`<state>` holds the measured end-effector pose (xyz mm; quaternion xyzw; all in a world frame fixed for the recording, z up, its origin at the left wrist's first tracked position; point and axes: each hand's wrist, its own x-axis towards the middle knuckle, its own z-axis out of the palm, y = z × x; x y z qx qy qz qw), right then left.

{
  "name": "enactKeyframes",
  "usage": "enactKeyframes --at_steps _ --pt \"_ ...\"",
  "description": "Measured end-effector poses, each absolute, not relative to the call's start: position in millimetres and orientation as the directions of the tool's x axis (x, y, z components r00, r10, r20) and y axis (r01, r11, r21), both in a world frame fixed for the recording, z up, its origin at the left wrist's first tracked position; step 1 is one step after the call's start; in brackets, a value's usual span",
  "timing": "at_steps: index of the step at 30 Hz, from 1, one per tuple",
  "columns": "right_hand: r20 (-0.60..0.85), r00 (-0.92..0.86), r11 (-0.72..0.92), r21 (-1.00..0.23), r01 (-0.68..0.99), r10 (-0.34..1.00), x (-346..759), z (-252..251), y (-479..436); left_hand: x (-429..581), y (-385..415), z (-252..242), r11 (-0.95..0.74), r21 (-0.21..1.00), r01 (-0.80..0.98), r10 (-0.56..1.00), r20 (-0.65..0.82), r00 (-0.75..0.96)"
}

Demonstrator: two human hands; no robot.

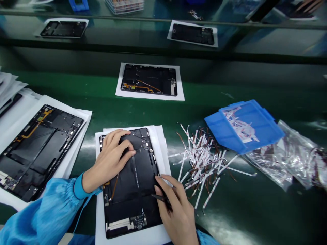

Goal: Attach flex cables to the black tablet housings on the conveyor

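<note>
Worker in a pale blue smock [81,240], left hand [108,161] and right hand [178,211] bare.
The glossy left sleeve [43,214] balloons into a gathered cuff [79,186] of smoother, deeper blue, with a thin blue cord [82,212] hanging below; the right sleeve [205,239] matches.

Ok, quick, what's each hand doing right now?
Left hand: open, resting on the black tablet chassis.
Right hand: closed, holding slim black tweezers.
</note>
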<state>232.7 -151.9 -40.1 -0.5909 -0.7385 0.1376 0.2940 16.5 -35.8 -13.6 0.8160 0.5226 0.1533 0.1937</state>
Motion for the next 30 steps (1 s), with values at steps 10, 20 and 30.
enactKeyframes --at_steps 10,20,30 --pt "0.268 -0.119 0.253 -0.545 0.799 0.956 233.3 -40.8 -153.3 16.5 -35.5 -14.1 -0.380 0.477 0.793 0.912 0.052 0.406" --pt "0.252 0.010 0.164 -0.659 0.735 0.968 234.3 -39.3 -154.0 16.6 -35.9 -15.1 -0.389 0.463 0.796 0.912 0.070 0.405" --pt "0.271 -0.662 0.716 -0.275 0.642 0.698 238.9 -20.4 -172.1 18.6 -37.7 -15.8 -0.393 0.518 0.760 0.913 0.119 0.391"
